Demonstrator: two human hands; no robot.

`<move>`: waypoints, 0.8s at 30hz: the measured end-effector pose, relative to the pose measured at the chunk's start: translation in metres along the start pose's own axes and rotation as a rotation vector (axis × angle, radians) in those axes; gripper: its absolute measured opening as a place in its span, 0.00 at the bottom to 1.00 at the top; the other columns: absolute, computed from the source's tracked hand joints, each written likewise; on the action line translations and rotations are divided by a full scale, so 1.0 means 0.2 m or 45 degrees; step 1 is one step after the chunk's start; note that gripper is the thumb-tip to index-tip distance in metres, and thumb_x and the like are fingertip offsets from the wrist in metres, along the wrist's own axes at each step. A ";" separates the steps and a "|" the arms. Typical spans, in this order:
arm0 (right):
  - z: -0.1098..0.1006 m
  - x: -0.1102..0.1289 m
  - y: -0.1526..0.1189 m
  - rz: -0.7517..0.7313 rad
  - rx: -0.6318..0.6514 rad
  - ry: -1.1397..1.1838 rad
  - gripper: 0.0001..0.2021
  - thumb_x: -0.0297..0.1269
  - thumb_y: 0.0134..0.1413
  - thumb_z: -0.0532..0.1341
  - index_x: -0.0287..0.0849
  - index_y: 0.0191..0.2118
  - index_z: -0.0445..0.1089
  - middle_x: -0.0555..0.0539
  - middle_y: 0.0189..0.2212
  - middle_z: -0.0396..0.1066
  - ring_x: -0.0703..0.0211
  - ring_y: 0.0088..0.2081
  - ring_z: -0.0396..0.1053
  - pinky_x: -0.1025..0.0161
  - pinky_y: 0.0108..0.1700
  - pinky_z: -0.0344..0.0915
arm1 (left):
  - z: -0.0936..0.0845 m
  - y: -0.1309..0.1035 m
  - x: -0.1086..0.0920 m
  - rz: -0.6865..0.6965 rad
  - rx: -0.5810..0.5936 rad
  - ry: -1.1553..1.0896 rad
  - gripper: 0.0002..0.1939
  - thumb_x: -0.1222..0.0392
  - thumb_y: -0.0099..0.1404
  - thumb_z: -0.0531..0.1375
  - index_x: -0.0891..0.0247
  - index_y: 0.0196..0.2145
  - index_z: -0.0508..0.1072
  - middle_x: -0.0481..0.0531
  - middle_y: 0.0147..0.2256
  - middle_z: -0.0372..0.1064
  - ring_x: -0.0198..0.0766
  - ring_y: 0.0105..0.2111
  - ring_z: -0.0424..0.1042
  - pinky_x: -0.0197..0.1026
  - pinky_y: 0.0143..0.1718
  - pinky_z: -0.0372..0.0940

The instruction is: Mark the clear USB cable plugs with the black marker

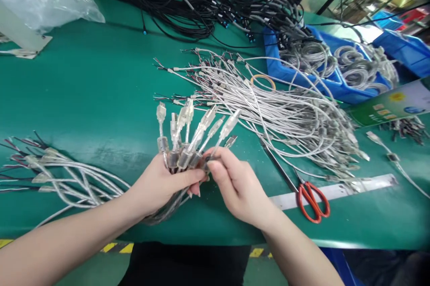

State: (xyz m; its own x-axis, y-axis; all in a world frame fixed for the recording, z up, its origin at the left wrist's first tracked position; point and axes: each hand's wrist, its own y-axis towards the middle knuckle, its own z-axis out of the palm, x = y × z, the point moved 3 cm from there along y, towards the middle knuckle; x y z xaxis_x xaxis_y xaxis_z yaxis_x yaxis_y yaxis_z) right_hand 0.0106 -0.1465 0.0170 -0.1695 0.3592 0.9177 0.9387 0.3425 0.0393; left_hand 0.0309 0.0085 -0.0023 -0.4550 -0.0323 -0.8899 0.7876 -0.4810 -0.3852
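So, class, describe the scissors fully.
The scissors have two looped red handles, plastic-looking, and one long, dark, metallic-looking blade; the other is hard to make out. They lie slanted on the green table, handles across a pale strip toward the near edge, blade pointing at the pile of white cables.

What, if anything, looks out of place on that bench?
The red-handled scissors lie across the metal strip, blade tip right by the white cable pile; that could nick a cable. One loose cable lies at far right, apart from the pile and the held bundle.
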 end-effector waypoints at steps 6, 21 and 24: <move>-0.01 -0.09 0.02 0.213 -0.076 0.665 0.16 0.49 0.66 0.54 0.39 0.42 0.65 0.55 0.20 0.50 0.70 0.20 0.47 0.69 0.23 0.48 | 0.01 0.00 0.01 -0.055 0.130 -0.241 0.05 0.62 0.60 0.66 0.67 0.30 0.79 0.51 0.26 0.75 0.33 0.23 0.73 0.29 0.24 0.68; -0.03 -0.09 0.02 0.213 -0.197 0.634 0.14 0.46 0.66 0.56 0.39 0.39 0.67 0.55 0.20 0.52 0.70 0.21 0.50 0.70 0.24 0.51 | 0.01 0.01 0.02 -0.072 0.008 -0.276 0.06 0.64 0.57 0.69 0.67 0.28 0.75 0.48 0.20 0.72 0.31 0.20 0.71 0.30 0.25 0.69; -0.01 -0.03 0.00 0.153 0.023 0.526 0.18 0.43 0.70 0.49 0.40 0.59 0.58 0.54 0.23 0.57 0.68 0.25 0.57 0.70 0.27 0.56 | -0.01 0.01 0.03 -0.006 -0.095 -0.183 0.08 0.63 0.56 0.69 0.67 0.31 0.74 0.47 0.20 0.71 0.32 0.21 0.70 0.30 0.23 0.68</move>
State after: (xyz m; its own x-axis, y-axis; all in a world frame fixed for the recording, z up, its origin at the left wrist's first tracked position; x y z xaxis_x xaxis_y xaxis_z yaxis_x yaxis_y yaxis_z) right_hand 0.0117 -0.1517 0.0117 0.0787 0.0209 0.9967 0.9385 0.3357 -0.0811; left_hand 0.0308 0.0100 -0.0081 -0.5097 -0.1580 -0.8457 0.8113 -0.4155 -0.4113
